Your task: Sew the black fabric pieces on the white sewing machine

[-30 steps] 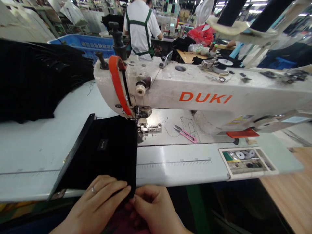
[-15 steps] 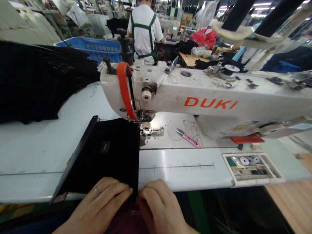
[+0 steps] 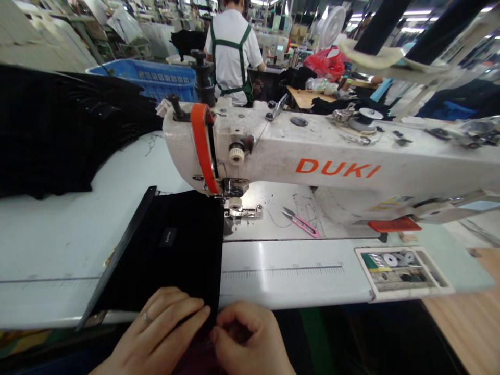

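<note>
A black fabric piece [image 3: 191, 265] with a small dark label [image 3: 167, 237] lies on the sewing machine table, its far right corner at the presser foot [image 3: 235, 208]. It hangs over the table's front edge. My left hand [image 3: 160, 328], with a ring on one finger, is bent over the near part of the fabric, fingers together and thumb hidden. Beside it, my right hand [image 3: 250, 336] pinches the fabric's near right edge between thumb and curled forefinger. The white sewing machine [image 3: 273, 146] stands beyond both hands.
Pink thread snips [image 3: 300, 223] lie right of the presser foot. A tray of bobbins [image 3: 404, 273] is set into the table at right. Stacked black fabric [image 3: 66, 130] covers the far left. Behind are a blue crate [image 3: 156, 75] and a person [image 3: 231, 52] facing away.
My right hand has turned and dropped slightly, its thumb and forefinger now showing in a pinch at the fabric edge. The left hand has barely shifted. The fabric stays under the presser foot.
</note>
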### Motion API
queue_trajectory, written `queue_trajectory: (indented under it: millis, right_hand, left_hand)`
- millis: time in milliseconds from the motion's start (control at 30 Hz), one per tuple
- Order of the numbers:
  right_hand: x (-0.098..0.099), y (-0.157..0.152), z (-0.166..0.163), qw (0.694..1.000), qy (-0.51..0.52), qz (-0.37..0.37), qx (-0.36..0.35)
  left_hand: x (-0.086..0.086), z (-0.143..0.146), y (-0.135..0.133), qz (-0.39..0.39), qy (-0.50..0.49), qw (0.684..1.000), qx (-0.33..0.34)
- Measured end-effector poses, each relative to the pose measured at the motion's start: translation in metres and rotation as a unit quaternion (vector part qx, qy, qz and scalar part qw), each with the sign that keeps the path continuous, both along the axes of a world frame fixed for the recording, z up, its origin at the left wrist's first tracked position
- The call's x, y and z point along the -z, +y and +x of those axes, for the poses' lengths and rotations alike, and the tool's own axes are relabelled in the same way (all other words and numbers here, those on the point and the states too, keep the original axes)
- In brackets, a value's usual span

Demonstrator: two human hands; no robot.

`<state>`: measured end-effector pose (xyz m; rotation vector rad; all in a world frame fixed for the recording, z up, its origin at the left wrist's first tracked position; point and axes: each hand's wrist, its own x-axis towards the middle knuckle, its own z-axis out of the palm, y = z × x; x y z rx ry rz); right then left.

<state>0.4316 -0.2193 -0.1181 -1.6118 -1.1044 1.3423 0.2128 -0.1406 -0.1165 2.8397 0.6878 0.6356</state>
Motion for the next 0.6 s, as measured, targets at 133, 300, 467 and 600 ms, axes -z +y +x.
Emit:
queue_trajectory:
  millis: [133, 300, 467, 600]
  right_hand:
    - [0.015, 0.003, -0.003, 0.954, -0.146, 0.26, 0.012]
    - [0.02, 0.019, 0.006, 0.809, -0.361, 0.463, -0.023]
    - [0.011, 0.035, 0.018, 0.753, -0.375, 0.535, -0.073]
    - [0.001, 0.048, 0.019, 0.734, -0.377, 0.563, -0.048]
  left_hand:
    - [0.002, 0.013, -0.002, -0.013, -0.063, 0.998, -0.028]
    - [-0.014, 0.023, 0.007, 0.008, -0.077, 0.997, -0.011]
    - [-0.036, 0.036, 0.045, 0.071, 0.058, 0.996, -0.014]
    - [-0.029, 0.049, 0.07, 0.122, 0.111, 0.986, -0.029]
